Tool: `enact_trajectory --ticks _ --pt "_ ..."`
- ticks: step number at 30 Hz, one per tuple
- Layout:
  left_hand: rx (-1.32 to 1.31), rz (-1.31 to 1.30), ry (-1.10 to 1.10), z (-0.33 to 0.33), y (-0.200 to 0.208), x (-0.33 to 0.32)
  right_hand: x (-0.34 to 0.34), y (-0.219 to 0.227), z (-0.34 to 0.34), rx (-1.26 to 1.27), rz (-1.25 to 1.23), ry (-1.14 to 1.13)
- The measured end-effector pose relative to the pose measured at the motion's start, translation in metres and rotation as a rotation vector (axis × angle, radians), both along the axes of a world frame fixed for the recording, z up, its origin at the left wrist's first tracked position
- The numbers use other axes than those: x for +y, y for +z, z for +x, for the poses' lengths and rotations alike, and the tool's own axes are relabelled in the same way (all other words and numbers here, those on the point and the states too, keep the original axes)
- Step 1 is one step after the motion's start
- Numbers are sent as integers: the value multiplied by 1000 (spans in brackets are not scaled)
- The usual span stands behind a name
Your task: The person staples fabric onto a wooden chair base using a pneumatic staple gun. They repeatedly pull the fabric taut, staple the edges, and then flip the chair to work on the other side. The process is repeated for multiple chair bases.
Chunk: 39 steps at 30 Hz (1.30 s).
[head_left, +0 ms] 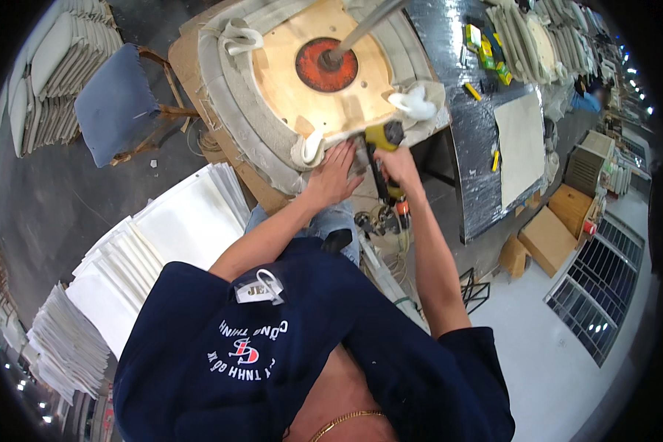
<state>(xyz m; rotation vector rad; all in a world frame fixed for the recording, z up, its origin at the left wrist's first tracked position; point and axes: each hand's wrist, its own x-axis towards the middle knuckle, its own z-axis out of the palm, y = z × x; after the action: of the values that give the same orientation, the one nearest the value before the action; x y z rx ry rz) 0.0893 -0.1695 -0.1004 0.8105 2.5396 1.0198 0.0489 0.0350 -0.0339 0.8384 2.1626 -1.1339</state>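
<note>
A chair seat lies in front of me with its pale plywood board (280,81) facing up and grey fabric (232,110) folded around its rim. Tufts of white padding (415,103) stick out at the corners. A red round pad (309,65) on a metal rod (368,26) presses on the middle of the board. My left hand (333,175) rests on the fabric at the near edge, its fingers stretched out. Wrapped in my right hand (399,168) is a yellow and black staple gun (381,140), its nose at that same edge, beside my left fingers.
A dark table (471,177) with a pale sheet (521,147) and yellow cutters stands to the right. White foam sheets (155,228) are stacked at my left, near a blue chair (114,107). Cardboard boxes (549,239) sit on the floor at right. A hose hangs below the gun.
</note>
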Motion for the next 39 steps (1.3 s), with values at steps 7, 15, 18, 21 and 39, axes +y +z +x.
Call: enact_trajectory --ticks 7,15,18,21,39 --pt "-1 -117 26 7 5 -3 -19 4 11 -29 -46 -26" --pt "71 -204 -56 2 3 -25 -36 -4 7 -9 -74 -43" --pt "168 -282 -116 17 8 -39 -56 7 15 -29 -66 -12" --pt "84 -291 -130 5 13 -40 -61 5 11 -6 -120 -87" --pt "-458 566 701 -50 32 -178 -92 38 -1 -71 149 474"
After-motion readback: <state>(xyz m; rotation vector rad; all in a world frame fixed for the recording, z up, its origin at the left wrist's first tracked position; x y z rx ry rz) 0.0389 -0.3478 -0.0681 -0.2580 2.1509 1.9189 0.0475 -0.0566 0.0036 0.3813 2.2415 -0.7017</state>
